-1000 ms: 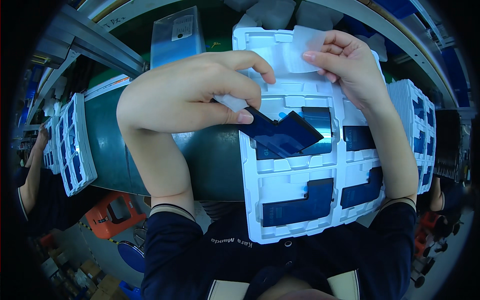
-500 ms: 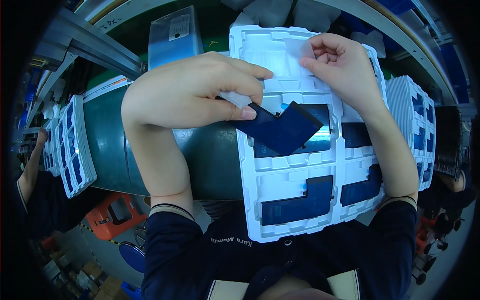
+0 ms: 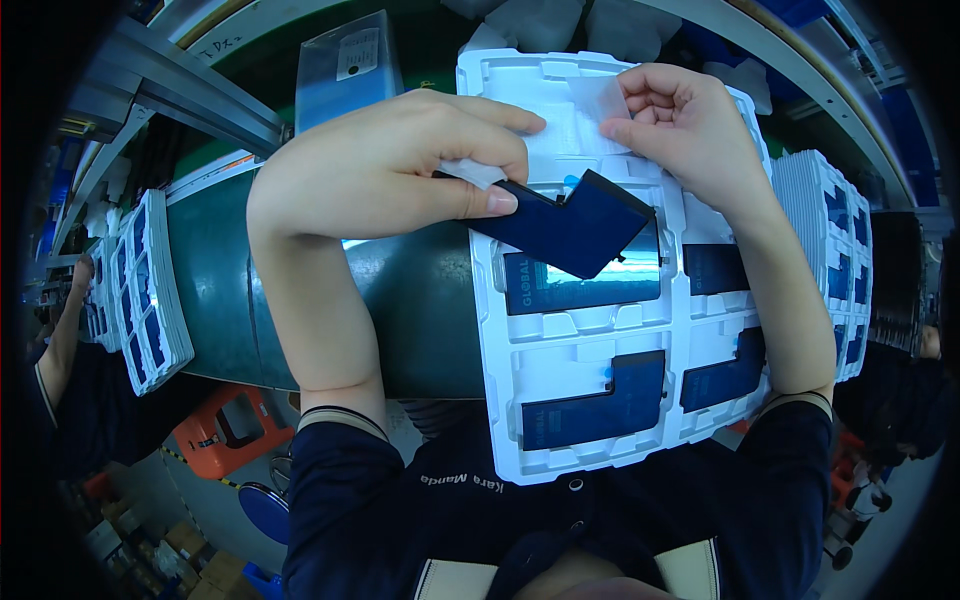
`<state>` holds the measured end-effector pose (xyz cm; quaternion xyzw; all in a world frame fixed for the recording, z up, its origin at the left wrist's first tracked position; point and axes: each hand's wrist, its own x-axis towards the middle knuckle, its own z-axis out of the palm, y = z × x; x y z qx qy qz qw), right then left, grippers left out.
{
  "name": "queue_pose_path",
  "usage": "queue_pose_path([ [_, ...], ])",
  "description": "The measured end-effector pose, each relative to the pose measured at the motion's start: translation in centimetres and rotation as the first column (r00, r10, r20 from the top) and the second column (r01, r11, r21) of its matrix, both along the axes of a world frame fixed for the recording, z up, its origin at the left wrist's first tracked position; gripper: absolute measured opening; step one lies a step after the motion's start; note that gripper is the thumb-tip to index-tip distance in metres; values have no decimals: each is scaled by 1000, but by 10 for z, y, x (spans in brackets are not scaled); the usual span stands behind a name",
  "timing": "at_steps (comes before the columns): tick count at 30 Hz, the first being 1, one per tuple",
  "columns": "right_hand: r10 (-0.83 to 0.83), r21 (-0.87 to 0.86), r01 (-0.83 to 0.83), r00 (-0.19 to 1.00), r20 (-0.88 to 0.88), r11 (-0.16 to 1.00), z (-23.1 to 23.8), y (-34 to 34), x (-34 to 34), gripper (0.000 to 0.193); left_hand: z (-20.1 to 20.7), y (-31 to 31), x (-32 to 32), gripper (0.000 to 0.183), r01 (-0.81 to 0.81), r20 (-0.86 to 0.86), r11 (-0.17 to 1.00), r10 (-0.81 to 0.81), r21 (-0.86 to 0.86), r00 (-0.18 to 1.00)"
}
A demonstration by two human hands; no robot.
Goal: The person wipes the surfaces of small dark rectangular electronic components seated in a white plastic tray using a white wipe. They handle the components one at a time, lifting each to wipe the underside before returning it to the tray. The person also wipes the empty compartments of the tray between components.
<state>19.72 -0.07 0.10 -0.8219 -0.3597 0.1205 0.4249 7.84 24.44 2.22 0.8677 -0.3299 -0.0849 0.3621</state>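
Note:
My left hand (image 3: 410,165) pinches an L-shaped black phone battery (image 3: 572,228) between thumb and fingers, with a crumpled whitish film scrap (image 3: 472,172) also caught in its fingers. The battery is tilted above a white plastic tray (image 3: 490,375) and partly covers another battery (image 3: 580,285) lying in a compartment. A small blue tab (image 3: 571,183) shows by its notch. My right hand (image 3: 680,125) is closed on a thin translucent sheet (image 3: 597,100) over the tray's far compartment. More batteries (image 3: 592,402) lie in the near compartments; my right forearm hides part of the right column.
Stacked trays with batteries stand at the right (image 3: 845,260) and left (image 3: 150,300). A clear bluish box (image 3: 348,75) stands beyond my left hand on the green work surface (image 3: 215,290). Another person's arm (image 3: 68,320) shows at far left. An orange stool (image 3: 225,430) is below.
The held battery has risen slightly and turned, uncovering more of the battery beneath it. My left hand has shifted a little; my right hand with the sheet stays almost still.

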Motion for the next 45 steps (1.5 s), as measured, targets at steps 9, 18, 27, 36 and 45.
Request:
queue_pose_path([
  [9, -45, -49, 59, 969, 244, 997, 1, 2, -13, 22, 4, -1, 0, 19, 24, 10, 1000, -24, -12, 1000],
  [18, -106, -10, 129, 851, 514, 992, -8, -10, 8, 61, -7, -3, 14, 18, -305, -109, 931, 288, -202, 951],
  [27, 47, 104, -52, 998, 48, 993, -6, -13, 16, 34, -29, -29, 22, 26, -530, 117, 840, 542, -122, 832],
  [36, -27, 130, -14, 952, 304, 991, 1, -16, 13, 38, -4, -33, 17, 39, -553, -233, 472, 578, -687, 782],
  [45, 265, 477, -119, 931, -251, 871, 35, -30, 9, 26, 11, -117, 47, 44, -389, -338, 119, 310, -914, 889],
])
